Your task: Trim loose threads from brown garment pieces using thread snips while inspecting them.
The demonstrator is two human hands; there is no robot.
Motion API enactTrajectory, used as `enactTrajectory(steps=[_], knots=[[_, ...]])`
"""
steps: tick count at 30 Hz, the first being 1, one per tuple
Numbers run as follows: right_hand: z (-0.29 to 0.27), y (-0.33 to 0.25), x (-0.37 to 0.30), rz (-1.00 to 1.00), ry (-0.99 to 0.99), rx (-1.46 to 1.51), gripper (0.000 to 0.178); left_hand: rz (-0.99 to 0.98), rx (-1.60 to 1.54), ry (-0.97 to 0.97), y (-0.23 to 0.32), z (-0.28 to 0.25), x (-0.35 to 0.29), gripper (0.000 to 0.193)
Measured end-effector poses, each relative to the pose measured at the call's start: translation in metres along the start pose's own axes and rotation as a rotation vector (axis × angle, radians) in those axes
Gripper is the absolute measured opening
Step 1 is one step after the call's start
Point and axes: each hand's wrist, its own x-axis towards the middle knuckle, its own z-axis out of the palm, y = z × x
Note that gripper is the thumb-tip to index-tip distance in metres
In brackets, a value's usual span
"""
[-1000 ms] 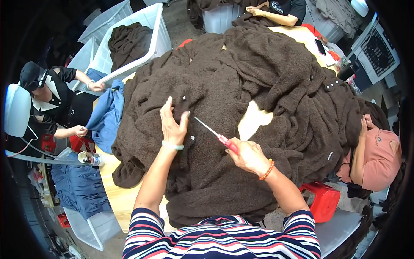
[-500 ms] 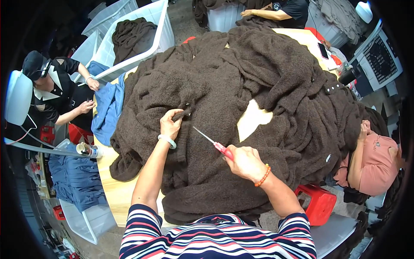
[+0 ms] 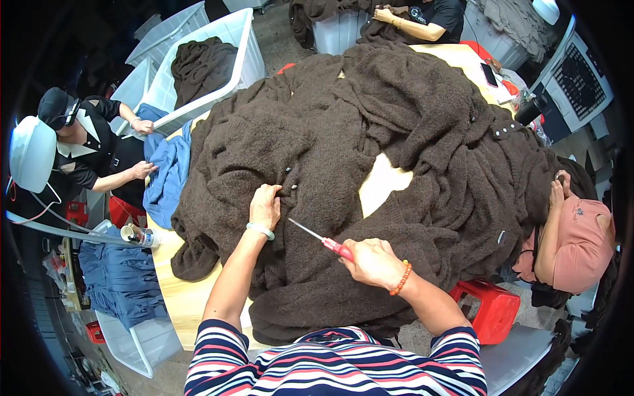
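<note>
A big heap of dark brown fuzzy knit garments (image 3: 317, 132) covers the table in front of me. My left hand (image 3: 265, 208), with a pale bangle at the wrist, has its fingers closed on the brown cloth left of the middle. Small light buttons (image 3: 294, 187) show on the cloth just beyond those fingertips. My right hand (image 3: 374, 263), wearing an orange bead bracelet, is wrapped round a red-handled pointed tool (image 3: 337, 249). Its long thin metal shaft points up and left, the tip a little to the right of my left hand and apart from it.
Bare wood of the table (image 3: 173, 297) shows at the left. A co-worker at the left handles blue cloth (image 3: 168, 171); others sit at the far side and right. Around stand white bins (image 3: 247, 59), a red stool (image 3: 492, 310), a lamp (image 3: 33, 152) and a small tub (image 3: 146, 237).
My left hand has shifted slightly nearer to me and right, and the cloth raised in its fingers now lies lower. The tool's tip has moved slightly nearer and left.
</note>
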Motion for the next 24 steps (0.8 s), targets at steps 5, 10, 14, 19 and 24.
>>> enactTrajectory(steps=[5,10,14,19,24], knots=[[-0.014,0.012,-0.004,0.087,0.031,0.041,0.015,0.121,0.229,0.148,0.066,-0.024,-0.012,0.056],[-0.009,0.028,-0.02,0.101,-0.018,0.039,0.016,-0.024,0.474,-0.192,0.057,-0.03,-0.054,0.053],[0.0,0.027,-0.031,0.09,-0.149,0.006,0.017,-0.097,0.086,-0.019,0.042,-0.055,-0.039,0.027],[0.02,0.009,-0.015,-0.008,-0.174,0.004,0.017,-0.308,-1.127,0.036,0.109,-0.155,0.022,0.011],[0.022,-0.024,0.035,-0.236,-0.1,-0.08,0.017,-0.06,-1.334,-0.097,0.239,-0.268,0.046,0.024]])
